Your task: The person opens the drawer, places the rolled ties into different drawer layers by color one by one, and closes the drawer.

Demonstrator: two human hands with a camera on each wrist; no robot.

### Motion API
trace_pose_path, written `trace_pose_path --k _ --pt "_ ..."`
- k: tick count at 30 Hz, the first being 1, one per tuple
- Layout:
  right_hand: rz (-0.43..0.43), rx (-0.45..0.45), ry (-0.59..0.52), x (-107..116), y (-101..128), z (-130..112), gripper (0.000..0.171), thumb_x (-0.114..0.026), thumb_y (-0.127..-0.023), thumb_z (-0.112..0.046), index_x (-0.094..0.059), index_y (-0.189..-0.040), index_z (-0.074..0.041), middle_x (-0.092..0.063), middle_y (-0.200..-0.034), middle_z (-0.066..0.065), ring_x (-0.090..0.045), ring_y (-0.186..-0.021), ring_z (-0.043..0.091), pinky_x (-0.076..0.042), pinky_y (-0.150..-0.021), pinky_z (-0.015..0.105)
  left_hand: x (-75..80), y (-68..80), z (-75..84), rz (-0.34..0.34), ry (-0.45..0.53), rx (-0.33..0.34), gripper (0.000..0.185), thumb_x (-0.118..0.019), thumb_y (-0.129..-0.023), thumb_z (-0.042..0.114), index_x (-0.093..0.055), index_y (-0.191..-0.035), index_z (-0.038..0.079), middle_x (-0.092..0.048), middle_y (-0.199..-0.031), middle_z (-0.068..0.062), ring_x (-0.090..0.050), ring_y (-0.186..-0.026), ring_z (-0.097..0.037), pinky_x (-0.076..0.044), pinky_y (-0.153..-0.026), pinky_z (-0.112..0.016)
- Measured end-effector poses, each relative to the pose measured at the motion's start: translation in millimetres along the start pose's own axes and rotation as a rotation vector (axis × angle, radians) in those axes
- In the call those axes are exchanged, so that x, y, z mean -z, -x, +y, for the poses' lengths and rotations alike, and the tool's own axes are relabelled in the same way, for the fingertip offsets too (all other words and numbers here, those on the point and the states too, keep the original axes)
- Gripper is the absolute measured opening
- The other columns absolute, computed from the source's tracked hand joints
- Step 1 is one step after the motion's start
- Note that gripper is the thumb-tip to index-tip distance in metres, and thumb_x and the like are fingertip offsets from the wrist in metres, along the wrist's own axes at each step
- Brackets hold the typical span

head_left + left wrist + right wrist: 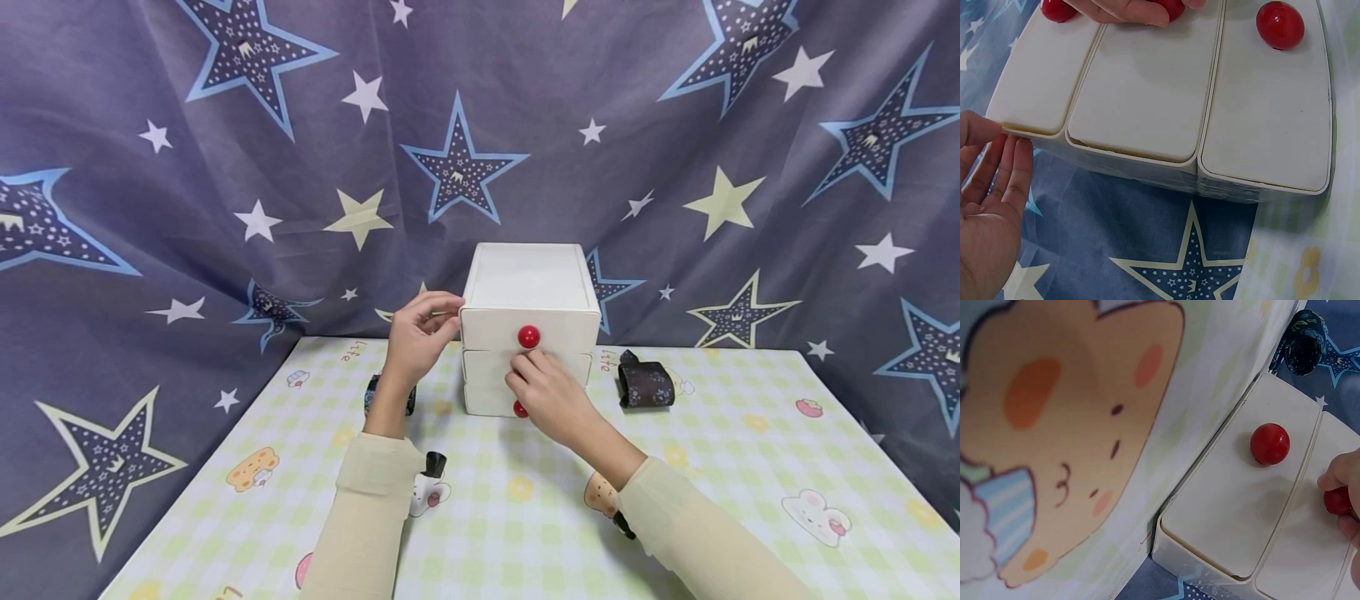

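While I work at it, these lines tell how things lie.
Drawer box (528, 287): smooth white box with rounded edges and three stacked drawers, at the back middle of the table.
Middle knob (1337, 501): glossy red ball, pinched by my right hand (546, 393), fingers curled round it.
Other knobs: top knob (528, 337) and bottom knob (520, 408), same red balls, free.
Left hand (417, 335): fingers straight, pressed flat on the box's left side, gripping nothing.
Table (750, 442): checked green and yellow cloth with cartoon prints.
Dark fabric roll (645, 382): patterned, right of the box.
Backdrop (225, 167): soft grey cloth with stars.
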State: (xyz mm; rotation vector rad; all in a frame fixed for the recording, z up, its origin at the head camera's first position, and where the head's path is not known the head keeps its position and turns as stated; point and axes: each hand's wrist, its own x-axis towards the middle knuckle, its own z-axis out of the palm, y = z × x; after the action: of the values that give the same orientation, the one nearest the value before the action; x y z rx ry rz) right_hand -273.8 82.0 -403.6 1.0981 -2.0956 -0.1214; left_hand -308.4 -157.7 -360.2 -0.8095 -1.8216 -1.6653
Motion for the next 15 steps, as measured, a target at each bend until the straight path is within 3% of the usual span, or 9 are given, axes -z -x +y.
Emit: trace_pose_path --k 15 --pt "0.011 0.013 0.006 3.4 0.5 -1.0 0.017 -0.070 -0.081 0.006 -0.070 -0.095 -0.004 -0.062 -0.105 0.011 -0.053 -0.096 0.029 -0.049 -0.085 0.038 0.2 0.0 0.6 0.002 0.008 0.004 0.022 -0.069 -0.089 -0.014 -0.072 -0.111 -0.011 -0.064 -0.117 -0.023 -0.068 -0.099 -0.016 -0.059 -0.091 -0.031"
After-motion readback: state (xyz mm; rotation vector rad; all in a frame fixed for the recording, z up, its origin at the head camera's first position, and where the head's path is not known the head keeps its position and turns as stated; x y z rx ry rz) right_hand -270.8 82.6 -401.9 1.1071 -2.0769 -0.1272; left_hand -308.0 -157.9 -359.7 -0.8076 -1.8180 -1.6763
